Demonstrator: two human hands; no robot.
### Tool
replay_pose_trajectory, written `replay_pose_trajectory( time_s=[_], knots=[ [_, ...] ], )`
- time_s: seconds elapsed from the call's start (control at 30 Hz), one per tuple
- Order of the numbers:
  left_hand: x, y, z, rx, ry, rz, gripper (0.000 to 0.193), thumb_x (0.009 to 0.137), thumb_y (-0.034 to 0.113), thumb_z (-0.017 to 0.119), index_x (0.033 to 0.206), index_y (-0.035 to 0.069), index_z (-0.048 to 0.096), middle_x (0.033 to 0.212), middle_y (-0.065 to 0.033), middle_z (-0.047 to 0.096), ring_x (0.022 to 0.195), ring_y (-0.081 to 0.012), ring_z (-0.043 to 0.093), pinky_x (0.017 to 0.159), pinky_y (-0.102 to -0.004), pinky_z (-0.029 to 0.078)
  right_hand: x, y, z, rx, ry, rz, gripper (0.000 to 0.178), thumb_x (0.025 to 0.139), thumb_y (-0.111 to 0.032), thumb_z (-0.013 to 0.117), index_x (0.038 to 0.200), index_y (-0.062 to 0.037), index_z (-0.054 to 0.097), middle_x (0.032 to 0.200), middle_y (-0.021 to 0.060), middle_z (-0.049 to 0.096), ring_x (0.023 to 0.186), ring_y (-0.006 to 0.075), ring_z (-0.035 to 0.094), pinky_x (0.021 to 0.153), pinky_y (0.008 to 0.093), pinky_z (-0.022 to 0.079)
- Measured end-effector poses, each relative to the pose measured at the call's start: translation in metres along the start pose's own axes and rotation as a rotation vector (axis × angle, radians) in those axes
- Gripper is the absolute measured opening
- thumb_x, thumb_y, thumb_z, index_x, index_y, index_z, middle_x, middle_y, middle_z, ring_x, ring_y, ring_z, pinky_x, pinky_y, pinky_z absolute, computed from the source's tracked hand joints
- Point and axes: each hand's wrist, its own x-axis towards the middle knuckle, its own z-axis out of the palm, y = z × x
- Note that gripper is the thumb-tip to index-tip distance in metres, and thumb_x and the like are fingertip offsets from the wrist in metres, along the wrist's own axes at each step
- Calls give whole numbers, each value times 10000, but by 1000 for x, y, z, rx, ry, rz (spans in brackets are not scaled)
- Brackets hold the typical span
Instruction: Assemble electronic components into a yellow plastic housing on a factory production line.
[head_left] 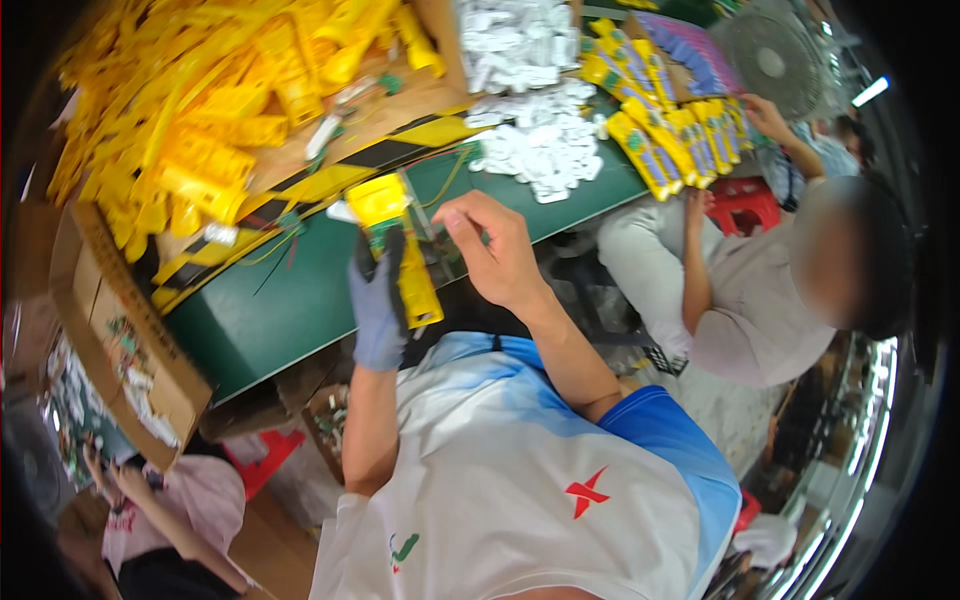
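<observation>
The gloved grey-blue left hand [378, 310] is clamped on a long yellow plastic casing [417, 285], at ten o'clock from centre, by the green surface [285, 315]. At its three o'clock, whether the bare right hand [497, 252] pinches anything, I cannot tell. Best steady the casing by its sides.

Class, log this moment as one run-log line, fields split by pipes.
left hand: gloved, holding yellow casing | right hand: bare, half-curled, beside casing | green bench: white pieces piled

The green tabletop [270, 325] offers passage left of the gloved hand [378, 312]; yellow casings [215, 125] and white pieces [540, 145] block the back.
</observation>
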Motion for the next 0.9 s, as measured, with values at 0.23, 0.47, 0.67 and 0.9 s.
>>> replay_pose_trajectory(
  time_s=[0.23,0.47,0.67,0.9],
  knots=[
    [10,8,-2,40,-28,-15,350,974,356,590,1198,103,501,766,-58,576,599,-157,592,516,-279,490,-11,44,-107,-591,248,-45,130,807,-90,727,935,-69,715,928,74,665,888,253,629,760,349,506],
    [13,2,-9,102,-136,-14,359,995,347,538,1252,104,477,840,-75,607,661,-185,632,566,-305,529,-1,86,-136,-762,63,-72,172,815,-101,717,988,-98,715,1083,62,627,1029,267,578,867,391,489],
    [26,-7,-22,93,-137,-49,346,991,306,546,1263,103,478,865,-89,644,672,-204,661,560,-317,549,7,79,-97,-82,278,-64,105,910,-81,647,982,-14,683,930,100,685,676,159,617,670,274,499],
    [20,-3,-22,4,-116,-41,330,967,286,616,1225,109,509,868,-41,626,651,-128,624,557,-272,530,4,32,-2,207,-381,106,108,940,-94,611,971,-21,684,871,57,650,644,87,575,580,222,455]
  ],
)
